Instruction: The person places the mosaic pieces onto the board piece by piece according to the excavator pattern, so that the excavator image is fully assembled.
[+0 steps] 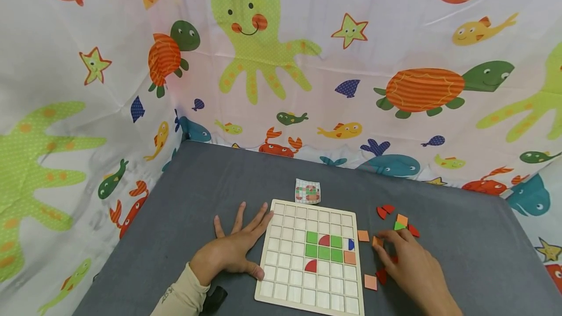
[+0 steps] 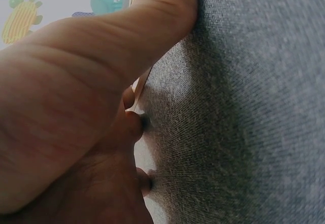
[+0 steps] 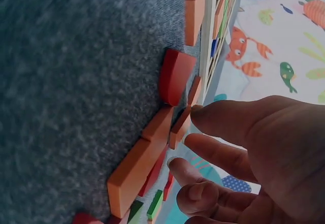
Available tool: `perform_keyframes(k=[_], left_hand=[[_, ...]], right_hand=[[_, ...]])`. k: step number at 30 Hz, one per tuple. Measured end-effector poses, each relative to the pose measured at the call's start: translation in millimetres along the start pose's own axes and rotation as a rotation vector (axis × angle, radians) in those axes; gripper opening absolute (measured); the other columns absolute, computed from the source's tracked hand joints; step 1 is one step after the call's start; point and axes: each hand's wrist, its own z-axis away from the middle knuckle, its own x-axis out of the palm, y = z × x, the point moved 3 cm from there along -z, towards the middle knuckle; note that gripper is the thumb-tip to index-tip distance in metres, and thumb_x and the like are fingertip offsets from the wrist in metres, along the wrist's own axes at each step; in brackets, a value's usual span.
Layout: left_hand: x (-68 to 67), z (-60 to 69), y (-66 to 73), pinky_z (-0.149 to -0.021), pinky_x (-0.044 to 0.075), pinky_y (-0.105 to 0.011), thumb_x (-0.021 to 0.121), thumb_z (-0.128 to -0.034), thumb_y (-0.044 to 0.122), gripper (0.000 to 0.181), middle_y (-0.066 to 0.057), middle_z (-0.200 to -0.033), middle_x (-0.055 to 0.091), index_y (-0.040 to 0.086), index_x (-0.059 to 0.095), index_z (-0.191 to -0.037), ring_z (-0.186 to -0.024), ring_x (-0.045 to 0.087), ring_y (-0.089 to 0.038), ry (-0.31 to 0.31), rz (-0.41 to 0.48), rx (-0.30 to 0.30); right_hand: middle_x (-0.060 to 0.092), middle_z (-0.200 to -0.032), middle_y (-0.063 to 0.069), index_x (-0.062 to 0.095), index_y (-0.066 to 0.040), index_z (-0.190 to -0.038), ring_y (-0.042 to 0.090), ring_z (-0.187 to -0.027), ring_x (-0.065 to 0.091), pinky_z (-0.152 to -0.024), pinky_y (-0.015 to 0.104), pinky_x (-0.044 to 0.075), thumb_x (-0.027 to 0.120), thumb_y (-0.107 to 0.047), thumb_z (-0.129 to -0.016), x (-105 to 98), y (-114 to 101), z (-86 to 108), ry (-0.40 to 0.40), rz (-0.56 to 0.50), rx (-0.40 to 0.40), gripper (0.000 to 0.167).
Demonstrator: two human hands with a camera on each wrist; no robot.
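Note:
A pale wooden grid board [image 1: 285, 259] lies on the grey cloth, with green squares [image 1: 324, 253], red quarter-round pieces [image 1: 311, 266], a salmon square [image 1: 349, 257] and a blue-and-white tile [image 1: 351, 244] in its cells. My left hand [image 1: 232, 250] rests with fingers spread along the board's left side, thumb and a fingertip at its edge. Right of the board, my right hand [image 1: 414, 267] pinches a small orange square tile [image 1: 377, 241] between thumb and forefinger. The right wrist view shows this tile [image 3: 180, 127] at the fingertips, just above or on the cloth.
Loose pieces lie around the right hand: orange square [image 1: 363, 235], salmon square [image 1: 371, 282], several red pieces [image 1: 381, 212] and a green one [image 1: 399, 226]. Behind the board stands a small patterned card [image 1: 307, 191]. A sea-animal curtain [image 1: 281, 52] encloses the table. A black object [image 1: 215, 300] sits by the left wrist.

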Motion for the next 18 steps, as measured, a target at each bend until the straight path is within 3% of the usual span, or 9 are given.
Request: perform_keyframes(k=[6,11,14,18], left_hand=[[0.6,0.8,-0.3,-0.103,-0.025,-0.087,0.090,-0.0694,0.055,0.136,0.013,-0.178,-0.013,0.039,0.002,-0.172,-0.158,-0.031,-0.039,0.005,0.006,0.011],[3.0,-0.1,-4.7,-0.099,-0.029,-0.087,0.089,-0.0706,0.057,0.137,0.012,-0.178,-0.016,0.040,-0.002,-0.171,-0.158,-0.032,-0.041,0.008,0.045,0.055],[4.0,-0.5,-6.4,-0.098,-0.031,-0.087,0.087,-0.0706,0.059,0.137,0.011,-0.178,-0.017,0.041,-0.003,-0.171,-0.158,-0.033,-0.041,0.010,0.055,0.074],[2.3,-0.1,-4.3,-0.100,-0.030,-0.086,0.089,-0.0702,0.057,0.137,0.011,-0.179,-0.015,0.039,-0.001,-0.171,-0.158,-0.032,-0.040,0.008,0.051,0.051]], right_hand=[[0.061,-0.103,0.006,0.077,-0.017,-0.117,0.014,-0.060,0.047,-0.050,0.032,0.037,0.083,-0.033,-0.094,3.7,-2.0,-0.5,0.005,-0.011,-0.022,0.030],[0.057,-0.097,0.007,0.076,-0.015,-0.115,0.014,-0.059,0.046,-0.050,0.032,0.036,0.083,-0.028,-0.093,6.8,-5.6,-2.1,-0.020,-0.018,-0.024,0.027],[0.060,-0.101,0.009,0.074,-0.013,-0.116,0.014,-0.061,0.047,-0.050,0.032,0.038,0.082,-0.028,-0.093,6.8,-8.8,-1.0,-0.041,-0.031,-0.019,0.029],[0.064,-0.112,0.009,0.073,-0.013,-0.119,0.012,-0.064,0.047,-0.051,0.029,0.039,0.081,-0.030,-0.093,2.2,-21.2,5.2,-0.033,-0.065,-0.019,0.032]])
